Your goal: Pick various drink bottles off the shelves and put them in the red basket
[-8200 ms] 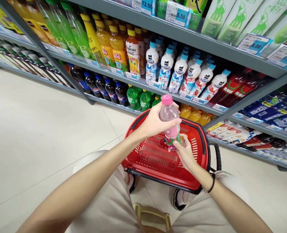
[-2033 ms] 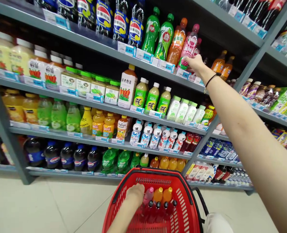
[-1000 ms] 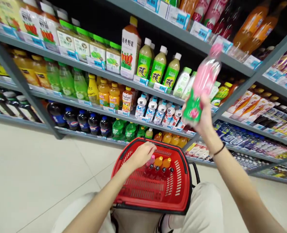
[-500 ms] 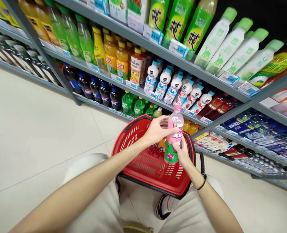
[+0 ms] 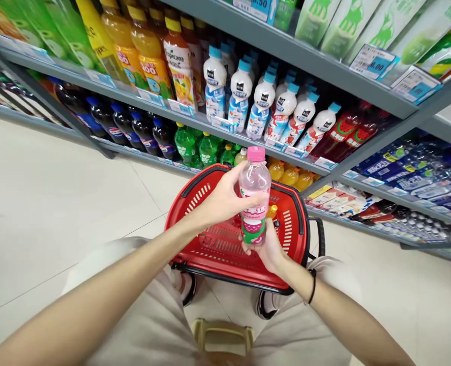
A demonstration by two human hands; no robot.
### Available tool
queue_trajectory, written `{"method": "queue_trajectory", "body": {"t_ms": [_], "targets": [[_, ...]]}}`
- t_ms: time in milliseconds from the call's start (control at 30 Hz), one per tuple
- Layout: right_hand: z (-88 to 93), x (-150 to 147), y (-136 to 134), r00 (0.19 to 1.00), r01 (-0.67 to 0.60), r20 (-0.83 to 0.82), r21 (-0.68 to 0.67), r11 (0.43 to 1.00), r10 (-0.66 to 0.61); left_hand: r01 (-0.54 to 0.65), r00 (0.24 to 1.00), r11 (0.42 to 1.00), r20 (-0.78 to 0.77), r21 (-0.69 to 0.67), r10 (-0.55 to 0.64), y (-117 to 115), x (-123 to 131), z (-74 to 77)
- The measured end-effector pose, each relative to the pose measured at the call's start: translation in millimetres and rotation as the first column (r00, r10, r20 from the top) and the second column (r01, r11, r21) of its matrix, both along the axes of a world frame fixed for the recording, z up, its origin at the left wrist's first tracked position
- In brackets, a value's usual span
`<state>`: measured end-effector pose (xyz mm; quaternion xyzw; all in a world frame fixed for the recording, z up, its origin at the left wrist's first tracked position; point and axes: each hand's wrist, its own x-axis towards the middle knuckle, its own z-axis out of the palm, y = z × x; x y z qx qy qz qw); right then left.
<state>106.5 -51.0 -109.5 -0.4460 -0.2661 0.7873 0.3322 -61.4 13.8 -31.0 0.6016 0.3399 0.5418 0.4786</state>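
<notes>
A clear drink bottle (image 5: 254,178) with a pink cap and a pink and green label stands nearly upright between my hands, above the red shopping basket (image 5: 210,272). My left hand (image 5: 225,198) is wrapped round its upper half, thumb across the label. Around the lower end, my right hand (image 5: 267,246) grips it, with fingertips showing on the far side. Inside the basket, an orange-capped bottle (image 5: 273,211) is partly hidden behind my right hand. The basket sits on the floor between my legs, its black handle (image 5: 319,236) hanging at the right.
Shelves of drinks run across the front. White bottles with blue caps (image 5: 261,104) stand on the middle shelf, orange juice bottles (image 5: 149,56) left of them. Dark cola bottles (image 5: 133,127) and green bottles (image 5: 197,145) line the bottom. Below me is a small stool (image 5: 223,335).
The bottle has moved left and closer to me, turning so its label shows differently. My right hand has shifted under its lower end. The view has come nearer the shelves.
</notes>
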Motion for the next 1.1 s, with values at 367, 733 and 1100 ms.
{"method": "queue_trajectory", "body": {"t_ms": [367,733,1100], "targets": [[-14.2,6.3,18.0,0.992,-0.027,0.124,0.041,0.999,0.022,-0.027,0.958,0.986,-0.277,0.165,0.073,-16.4,3.0,1.5],[-17.7,1.4,19.2,0.991,-0.074,0.113,-0.045,0.996,0.078,-0.108,0.926,0.971,-0.333,0.213,0.176,-12.4,-1.8,-12.4],[-19.3,3.5,17.9,0.982,-0.153,0.107,-0.039,0.987,0.156,-0.133,0.910,0.961,-0.354,0.244,0.216,-13.4,-1.7,-12.7]]}}
